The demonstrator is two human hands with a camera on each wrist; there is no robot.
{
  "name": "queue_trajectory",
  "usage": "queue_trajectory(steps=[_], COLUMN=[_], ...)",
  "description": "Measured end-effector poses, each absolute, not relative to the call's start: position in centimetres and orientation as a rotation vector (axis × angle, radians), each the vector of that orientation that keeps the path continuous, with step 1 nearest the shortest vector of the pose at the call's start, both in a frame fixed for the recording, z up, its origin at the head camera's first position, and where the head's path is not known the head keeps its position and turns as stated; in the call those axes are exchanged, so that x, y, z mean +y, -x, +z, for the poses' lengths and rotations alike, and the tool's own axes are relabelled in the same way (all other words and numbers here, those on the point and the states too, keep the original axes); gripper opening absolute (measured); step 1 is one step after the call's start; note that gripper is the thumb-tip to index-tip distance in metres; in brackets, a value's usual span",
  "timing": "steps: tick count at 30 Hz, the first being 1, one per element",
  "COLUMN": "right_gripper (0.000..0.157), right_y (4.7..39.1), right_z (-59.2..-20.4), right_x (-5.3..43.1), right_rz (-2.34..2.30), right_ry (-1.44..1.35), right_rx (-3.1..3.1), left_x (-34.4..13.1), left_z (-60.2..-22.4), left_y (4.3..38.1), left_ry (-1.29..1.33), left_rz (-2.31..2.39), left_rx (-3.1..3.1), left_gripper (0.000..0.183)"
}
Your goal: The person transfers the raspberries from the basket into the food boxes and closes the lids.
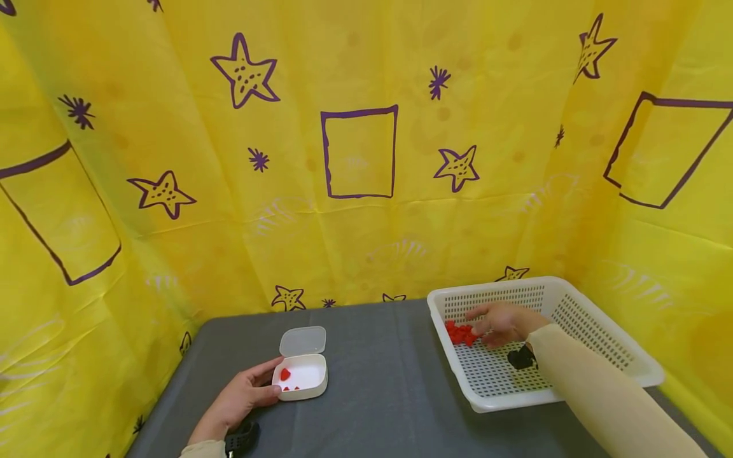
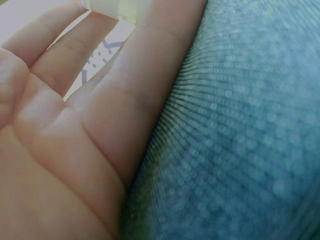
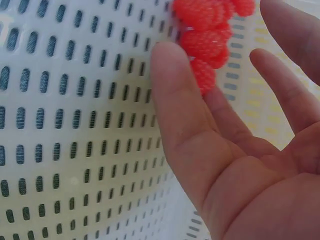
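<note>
Nearest, my left hand (image 1: 245,394) grips an open white box (image 1: 312,376) with red bits (image 1: 285,374) inside on the grey counter (image 1: 372,381), while farther right, in a white basket (image 1: 481,372), red berries (image 1: 458,333) lie by my right hand (image 1: 506,321), its fingers (image 3: 287,95) loosely parted.

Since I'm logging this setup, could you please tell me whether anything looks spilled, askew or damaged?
Nothing stands out. The box sits upright, lid open, with the left hand holding it; the berries lie in the basket, by the right hand, and I see none spilled on the table.
</note>
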State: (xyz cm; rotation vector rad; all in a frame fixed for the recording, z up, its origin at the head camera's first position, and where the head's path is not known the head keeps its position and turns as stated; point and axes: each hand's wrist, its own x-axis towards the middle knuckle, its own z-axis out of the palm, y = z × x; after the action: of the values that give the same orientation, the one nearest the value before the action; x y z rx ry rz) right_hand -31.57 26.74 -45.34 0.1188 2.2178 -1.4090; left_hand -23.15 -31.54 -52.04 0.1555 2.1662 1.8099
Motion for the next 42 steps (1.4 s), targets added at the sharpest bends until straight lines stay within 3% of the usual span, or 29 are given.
queue_trajectory(steps=[16,30,42], right_gripper=[0.044,0.016,0.011], right_y=[31.8,31.9,32.0], right_z=[-46.7,-47.4,-46.7], right_x=[26.5,26.6,26.7], right_rz=[-1.412,-1.347,-1.216], right_ry=[-0.146,-0.137,-0.048], right_rx=[2.289,2.413,2.548], left_x=[-31.7,-31.5,-31.4], left_z=[-51.9,-51.8,-52.0], left_y=[23.1,22.9,23.0], left_ry=[-0.153,-0.157,-0.155], left_rz=[1.824,1.817,1.825], left_rx=[2.158,2.152,2.148], left_gripper=[0.073,0.072,0.071])
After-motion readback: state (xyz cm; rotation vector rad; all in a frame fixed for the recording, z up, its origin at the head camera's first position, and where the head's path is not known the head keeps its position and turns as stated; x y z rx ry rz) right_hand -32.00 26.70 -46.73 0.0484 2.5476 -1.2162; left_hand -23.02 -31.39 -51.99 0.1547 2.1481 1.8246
